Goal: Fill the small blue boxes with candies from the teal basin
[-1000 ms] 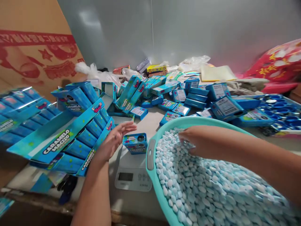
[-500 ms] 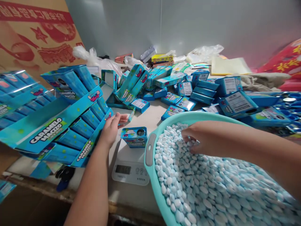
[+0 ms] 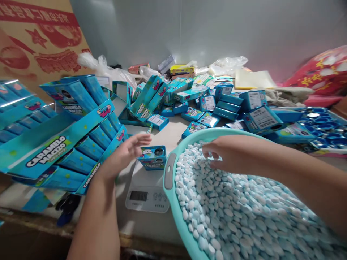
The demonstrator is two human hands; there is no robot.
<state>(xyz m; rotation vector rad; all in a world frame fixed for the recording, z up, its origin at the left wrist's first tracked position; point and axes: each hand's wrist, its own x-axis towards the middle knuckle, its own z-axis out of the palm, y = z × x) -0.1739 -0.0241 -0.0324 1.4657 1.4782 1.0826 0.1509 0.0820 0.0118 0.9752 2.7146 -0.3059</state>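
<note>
My left hand [image 3: 128, 153] is open, its fingers stretched out at the left end of a small blue candy box [image 3: 152, 162]; whether they touch is unclear. The box stands upright on a white kitchen scale [image 3: 148, 206], with a dark round opening in its top. My right hand [image 3: 217, 153] is just over the pale blue and white candies [image 3: 230, 209] in a turquoise basin [image 3: 173, 202]. Its fingers are curled in, with pale blue showing between thumb and fingers; how many candies it holds is hidden. The scale's digits are too blurred to read.
Display cartons filled with blue boxes [image 3: 62, 151] lean at the left, before a large brown carton [image 3: 40, 43]. Behind the basin lies a loose pile of blue boxes [image 3: 187, 94]. A tray of blue round pieces [image 3: 325, 126] and a red bag [image 3: 317, 72] are at the right.
My left hand has come closer to the box on the scale. My right hand has risen slightly from the candies. The whole view has shifted a little.
</note>
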